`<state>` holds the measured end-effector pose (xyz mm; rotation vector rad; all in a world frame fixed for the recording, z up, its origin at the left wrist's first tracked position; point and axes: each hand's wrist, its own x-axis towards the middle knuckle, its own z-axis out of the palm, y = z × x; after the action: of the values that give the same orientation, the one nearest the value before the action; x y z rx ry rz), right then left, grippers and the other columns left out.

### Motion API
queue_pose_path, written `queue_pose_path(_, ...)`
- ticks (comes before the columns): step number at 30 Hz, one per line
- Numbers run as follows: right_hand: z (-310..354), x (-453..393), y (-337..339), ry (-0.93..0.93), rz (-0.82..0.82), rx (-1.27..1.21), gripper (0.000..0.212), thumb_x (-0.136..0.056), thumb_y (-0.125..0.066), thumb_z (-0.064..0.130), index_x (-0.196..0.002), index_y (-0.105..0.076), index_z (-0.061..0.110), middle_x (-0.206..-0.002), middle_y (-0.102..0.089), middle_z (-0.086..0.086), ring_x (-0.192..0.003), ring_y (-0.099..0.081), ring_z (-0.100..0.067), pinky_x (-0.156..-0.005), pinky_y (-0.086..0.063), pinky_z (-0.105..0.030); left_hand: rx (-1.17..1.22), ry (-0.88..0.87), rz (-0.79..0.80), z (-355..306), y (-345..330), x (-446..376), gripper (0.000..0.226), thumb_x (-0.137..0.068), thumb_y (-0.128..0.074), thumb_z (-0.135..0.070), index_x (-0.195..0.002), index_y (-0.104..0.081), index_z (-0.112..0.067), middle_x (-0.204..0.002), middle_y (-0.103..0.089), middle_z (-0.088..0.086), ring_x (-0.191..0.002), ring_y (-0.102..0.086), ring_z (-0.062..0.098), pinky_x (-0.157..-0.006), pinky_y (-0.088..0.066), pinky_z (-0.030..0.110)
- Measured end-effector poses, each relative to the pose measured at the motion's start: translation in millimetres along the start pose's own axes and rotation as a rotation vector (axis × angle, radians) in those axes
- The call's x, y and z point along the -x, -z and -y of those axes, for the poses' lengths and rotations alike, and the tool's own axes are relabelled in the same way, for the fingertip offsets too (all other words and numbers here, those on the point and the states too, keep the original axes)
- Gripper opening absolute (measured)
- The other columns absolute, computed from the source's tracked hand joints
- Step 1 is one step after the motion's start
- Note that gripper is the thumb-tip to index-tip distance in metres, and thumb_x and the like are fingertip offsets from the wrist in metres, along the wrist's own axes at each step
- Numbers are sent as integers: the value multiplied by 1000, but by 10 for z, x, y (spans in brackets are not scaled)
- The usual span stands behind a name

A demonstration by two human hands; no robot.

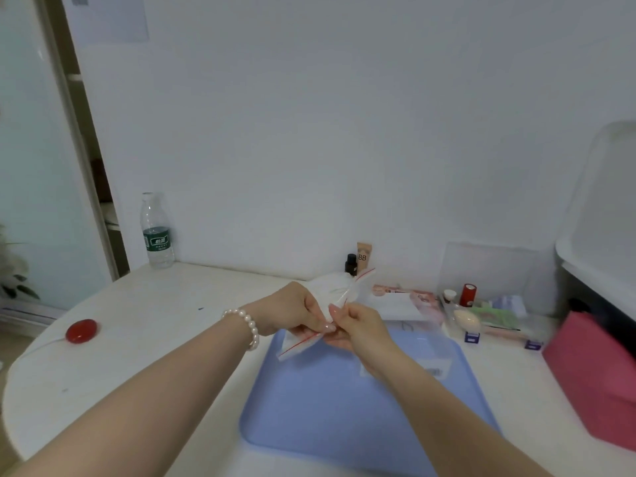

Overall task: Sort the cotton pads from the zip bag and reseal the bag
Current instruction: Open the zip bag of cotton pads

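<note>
White wall stood behind a pale round-edged desk [144,339]; a doorway frame ran along the far left. On the desk's left side lay a red oval object [81,330] with a thin white cord leading off it. Behind it, against the wall, a clear water bottle [156,232] with a green label stood upright.

At centre, a blue tray [330,414] lay flat on the desk. Above its far edge, both hands held the zip bag [339,297] off the surface. Left hand [292,311], with a pearl bracelet [247,323] at the wrist, pinched the bag from the left; right hand [358,327] pinched it from the right, fingers curled, the two sets of fingertips almost touching. The bag was clear with a red line along its seal; one part hung down toward the tray, another rose toward the wall. White contents showed inside the upper part, shape not resolvable. Whether the seal was closed could not be told.

Behind the bag stood a small black-capped bottle [350,264] and a beige tube marked BB [363,257]. To the right, a clear organiser [495,315] held assorted cosmetics, including a red cylinder [468,295] and a beige sponge [466,321]. At far right sat a pink box [592,376], beside a white storage bin [602,208].
</note>
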<state>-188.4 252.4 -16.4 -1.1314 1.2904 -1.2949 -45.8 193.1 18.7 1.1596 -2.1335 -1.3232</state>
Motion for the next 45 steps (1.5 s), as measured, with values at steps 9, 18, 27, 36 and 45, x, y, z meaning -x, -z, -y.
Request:
queue_pose_path(9, 2, 54, -50, 14, 128, -162, 25, -99, -37, 5, -83, -56, 2, -78, -67, -17, -67, -68, -18, -73, -57, -28, 118, -15, 70, 1, -36, 75, 38, -93, -57, -26, -60, -40, -15, -45, -46, -7, -41, -37, 6, -43, -28, 15)
queue_pose_path(18, -44, 71, -25, -12, 107, -478, 25, -98, -41, 6, -77, -52, -1, -77, -67, -21, -75, -68, -28, -79, -57, -34, 250, -138, -135, 6, -149, 49, 38, -90, -60, -12, -54, -48, -9, -47, -56, 4, -42, -50, 10, -47, -41, 18)
queue_pose_path(27, -74, 33, 105, -52, 86, -267, 23, -96, -40, -1, -84, -58, -8, -87, -68, -19, -85, -69, -23, -78, -56, -25, -618, -338, -337, -52, -217, -27, 42, -94, -51, -22, -56, -35, -18, -58, -48, 1, -56, -39, 16, -53, -27, 26)
queue_pose_path(36, -52, 27, 155, -112, 67, -258, 23, -90, -38, -8, -77, -58, -8, -73, -70, -15, -74, -70, -20, -87, -53, -35, -871, -336, -448, -55, -448, -86, 26, -100, -37, -24, -77, -40, -11, -93, -61, 16, -86, -54, 34, -69, -35, 35)
queue_pose_path(45, -85, 64, 274, -135, 87, -92, 25, -98, -42, 17, -78, -52, 5, -81, -63, -17, -82, -66, -30, -84, -54, -47, -247, -113, 36, 31, -256, -103, 26, -90, -61, -25, -70, -48, -14, -63, -54, 0, -48, -51, 8, -47, -44, 21)
